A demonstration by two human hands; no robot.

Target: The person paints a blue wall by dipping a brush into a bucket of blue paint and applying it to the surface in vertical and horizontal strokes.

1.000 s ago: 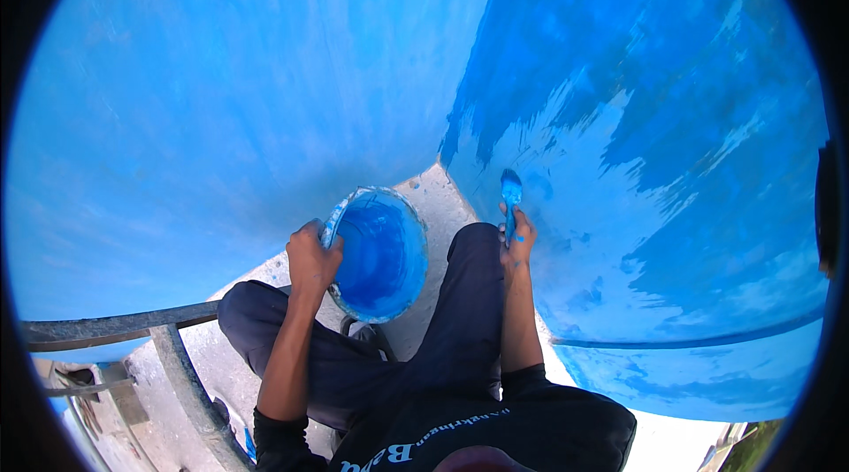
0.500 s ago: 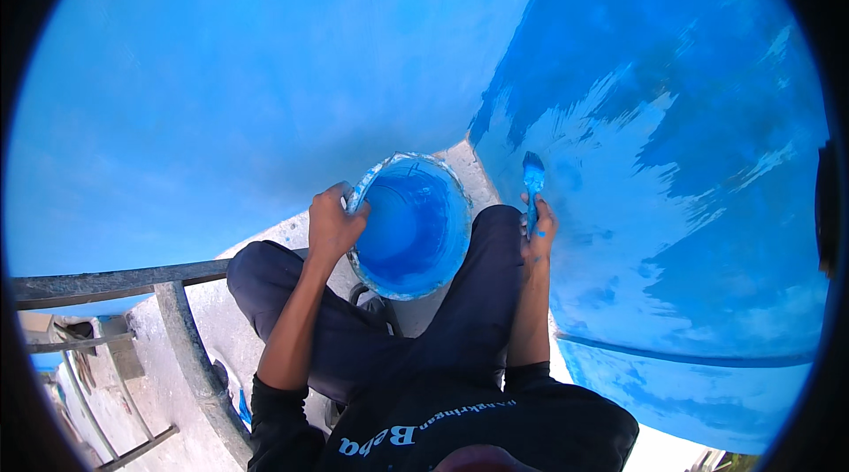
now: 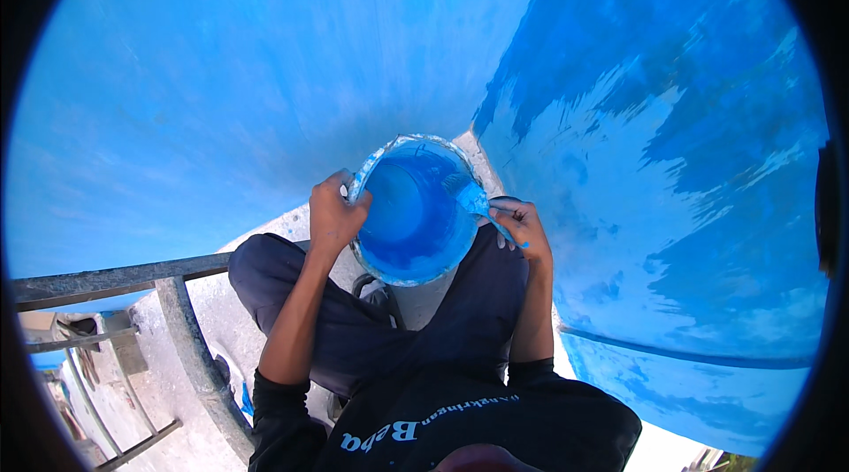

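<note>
A round bucket (image 3: 389, 257) with a paint-crusted rim sits tilted between my knees, and blue paint lies inside it. My left hand (image 3: 337, 210) grips the bucket's left rim, fingers wrapped over the edge. In my right hand (image 3: 520, 230) is a paintbrush (image 3: 474, 199), pinched by its blue-smeared handle. The brush head reaches over the right rim into the bucket's mouth, with bristles toward its inner wall; whether they touch it I cannot tell. Blue specks mark my right fingers.
On the right rises a wall (image 3: 610, 198) with uneven dark blue strokes over lighter blue. Another light blue wall (image 3: 239, 83) stands ahead. At the left, a worn metal rail (image 3: 133, 280) runs beside the pale ledge (image 3: 181, 330). A dark line crosses the lower right wall.
My right hand has swung the paintbrush left, from beside the right wall to over the bucket. The bucket has tipped or shifted slightly upward in view, with my left hand still on its rim.
</note>
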